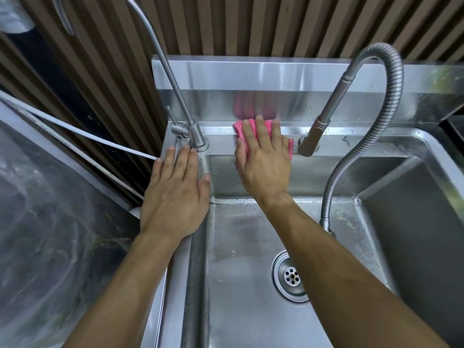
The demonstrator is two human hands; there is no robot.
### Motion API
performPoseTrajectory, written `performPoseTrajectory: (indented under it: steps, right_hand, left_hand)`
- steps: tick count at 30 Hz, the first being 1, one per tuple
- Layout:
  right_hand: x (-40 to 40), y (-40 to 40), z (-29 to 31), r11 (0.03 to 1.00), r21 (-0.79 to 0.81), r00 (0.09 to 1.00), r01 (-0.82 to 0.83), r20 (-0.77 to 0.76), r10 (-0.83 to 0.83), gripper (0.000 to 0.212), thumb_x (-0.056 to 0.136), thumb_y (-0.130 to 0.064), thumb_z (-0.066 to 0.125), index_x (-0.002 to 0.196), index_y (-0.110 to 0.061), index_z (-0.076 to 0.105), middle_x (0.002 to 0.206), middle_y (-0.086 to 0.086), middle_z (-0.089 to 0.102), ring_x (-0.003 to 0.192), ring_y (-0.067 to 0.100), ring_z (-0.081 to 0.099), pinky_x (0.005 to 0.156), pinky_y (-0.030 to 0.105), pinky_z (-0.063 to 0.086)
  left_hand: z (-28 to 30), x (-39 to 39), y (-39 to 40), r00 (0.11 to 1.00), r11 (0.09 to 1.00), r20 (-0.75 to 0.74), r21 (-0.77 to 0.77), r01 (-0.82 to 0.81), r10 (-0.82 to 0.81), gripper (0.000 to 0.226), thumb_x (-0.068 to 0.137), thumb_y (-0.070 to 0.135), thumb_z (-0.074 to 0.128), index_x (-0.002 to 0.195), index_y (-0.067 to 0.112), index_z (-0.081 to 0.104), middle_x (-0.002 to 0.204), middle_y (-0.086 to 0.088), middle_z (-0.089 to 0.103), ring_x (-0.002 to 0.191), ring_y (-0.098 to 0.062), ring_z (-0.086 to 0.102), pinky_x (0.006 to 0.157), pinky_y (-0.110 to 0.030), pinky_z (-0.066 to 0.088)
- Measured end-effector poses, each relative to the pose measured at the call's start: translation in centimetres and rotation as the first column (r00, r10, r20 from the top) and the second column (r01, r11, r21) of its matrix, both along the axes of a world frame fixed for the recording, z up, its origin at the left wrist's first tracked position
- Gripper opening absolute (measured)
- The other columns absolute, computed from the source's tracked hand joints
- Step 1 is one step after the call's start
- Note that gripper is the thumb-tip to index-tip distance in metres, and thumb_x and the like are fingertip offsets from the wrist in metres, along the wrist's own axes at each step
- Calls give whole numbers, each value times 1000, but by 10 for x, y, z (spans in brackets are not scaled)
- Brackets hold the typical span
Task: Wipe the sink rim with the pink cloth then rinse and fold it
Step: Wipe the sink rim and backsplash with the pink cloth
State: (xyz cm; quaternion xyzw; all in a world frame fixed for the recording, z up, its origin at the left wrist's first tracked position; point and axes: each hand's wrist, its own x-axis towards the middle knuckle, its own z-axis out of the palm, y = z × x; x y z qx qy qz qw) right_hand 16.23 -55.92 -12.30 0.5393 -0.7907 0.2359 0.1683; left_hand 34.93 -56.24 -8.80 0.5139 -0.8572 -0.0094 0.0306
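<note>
Pink cloth: pressed flat under right hand, fingers straight, on back sink rim. Left hand: flat, fingers apart, braced on corner. Risk: spray head just right of hand; likely snag or knock.

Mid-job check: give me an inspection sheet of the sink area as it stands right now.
Surface: steel sink rim at the back, wet with droplets; basin damp, drain open.
Job's things: pink cloth flat on the back rim, between the two taps.
Clutter: nothing seen.
Hands: right hand pressing the cloth with straight fingers; left hand flat on the left rim corner, holding nothing.
Cables: white hose running along the left wall.
Surroundings: slim tap at left, flexible spring tap at right, second basin at right, slatted wall behind.
</note>
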Motion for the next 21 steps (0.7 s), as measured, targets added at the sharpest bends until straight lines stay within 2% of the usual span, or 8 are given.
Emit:
performPoseTrajectory:
  steps: [9, 14, 18, 21]
  right_hand:
    - [-4, -4, -6, 999, -48, 997, -1, -80, -3, 51, 108, -39, 35, 143, -13, 60, 150, 10, 58, 141, 41, 49, 111, 56, 43]
    - [-12, 2, 1, 985, -144, 991, -99, -100, 85, 45, 108, -35, 40, 134, -9, 67, 139, 11, 66, 137, 38, 54, 111, 51, 43]
    - [-5, 19, 25, 947, -279, 980, -159, -159, 117, 44, 111, -33, 39, 132, -7, 68, 137, 11, 68, 135, 35, 58, 110, 49, 47]
    - [-1, 48, 50, 918, -342, 976, -200, -150, 157, 49, 111, -34, 34, 134, -6, 67, 140, 11, 66, 138, 34, 55, 112, 49, 46]
  left_hand:
    - [-1, 0, -1, 1000, 1000, -27, 3, -2, 2, 75, 100, 50, 4, 163, 11, 20, 171, -5, 17, 159, -25, 7, 129, -46, 5]
    - [1, -1, 1, 999, 1000, -54, 1, 0, 0, 74, 102, 50, 4, 162, 12, 21, 171, -4, 18, 159, -25, 4, 129, -46, 4]
    - [7, -5, 6, 981, 984, -128, -118, 130, -145, 63, 106, 41, 19, 159, 9, 33, 166, -8, 32, 157, -30, 20, 129, -48, 10]
    - [10, -22, 9, 951, 962, -170, -139, 235, -257, 63, 104, 38, 26, 160, 9, 31, 168, -10, 27, 157, -31, 18, 128, -48, 11]
